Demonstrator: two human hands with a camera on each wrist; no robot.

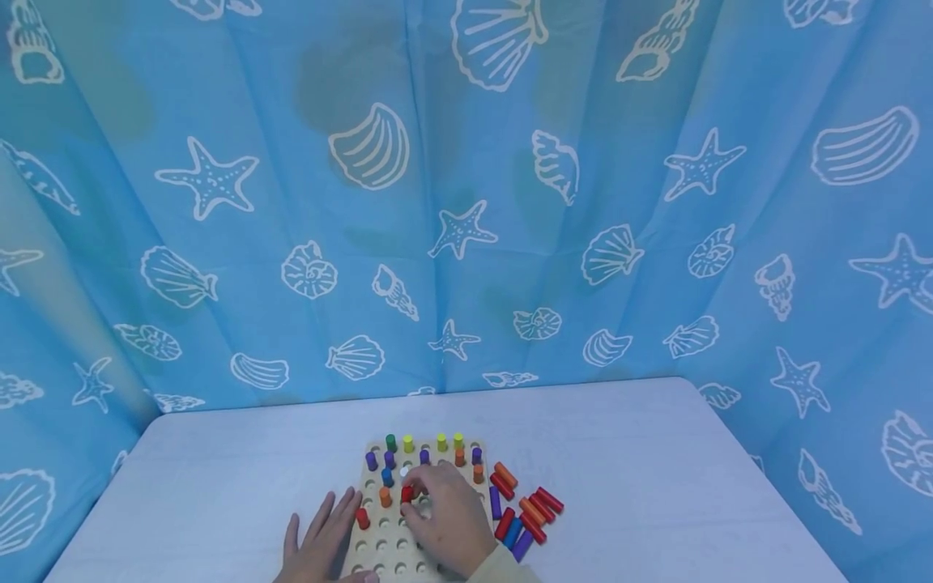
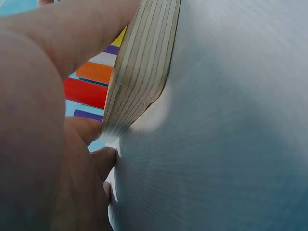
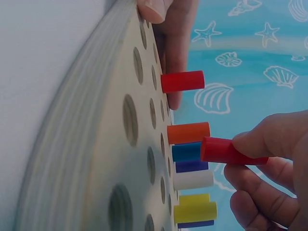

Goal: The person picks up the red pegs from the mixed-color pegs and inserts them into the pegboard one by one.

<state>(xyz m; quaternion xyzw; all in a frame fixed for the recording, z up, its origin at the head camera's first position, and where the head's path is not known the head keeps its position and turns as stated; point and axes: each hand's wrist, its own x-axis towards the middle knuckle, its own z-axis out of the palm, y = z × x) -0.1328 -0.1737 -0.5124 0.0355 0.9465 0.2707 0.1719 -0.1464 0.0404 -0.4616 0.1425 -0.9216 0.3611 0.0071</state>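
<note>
Many holes in the pegboard are sitting vacant, others holding upright pegs; loose pegs are lying unplaced on its right. The right hand is pinching a red peg above the board; the left hand, spread wide, is touching the left edge.

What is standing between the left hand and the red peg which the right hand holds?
In the head view, another red peg, close to the left hand, then an orange peg, both standing in the board.
</note>
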